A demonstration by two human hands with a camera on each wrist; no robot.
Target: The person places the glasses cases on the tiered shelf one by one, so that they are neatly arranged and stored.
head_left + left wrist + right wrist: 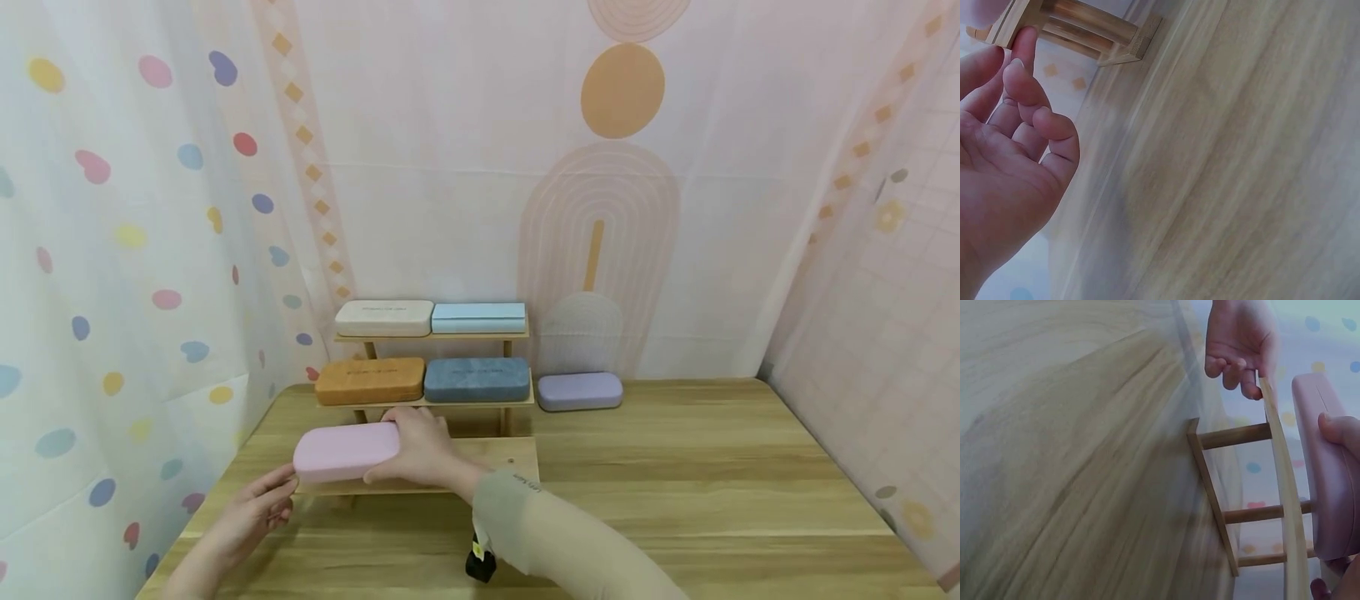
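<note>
A pink glasses case (345,452) is in my right hand (423,446), which grips its right end with the thumb in front and fingers behind. The case is held just above the lowest tier of a wooden stepped rack (498,454); a gap shows between them in the right wrist view, where the pink case (1322,481) is tilted. At the left end of that tier, my left hand (251,512) pinches the board's corner. In the left wrist view, the thumb and fingers of the left hand (1019,156) meet at the board edge, the other fingers loosely bent.
White (384,318) and light blue (478,318) cases stand on the top tier. Orange-brown (370,381) and blue (477,380) cases fill the middle one. A lavender case (580,392) lies on the wooden table (697,475) right of the rack. Patterned curtains (427,167) surround the table.
</note>
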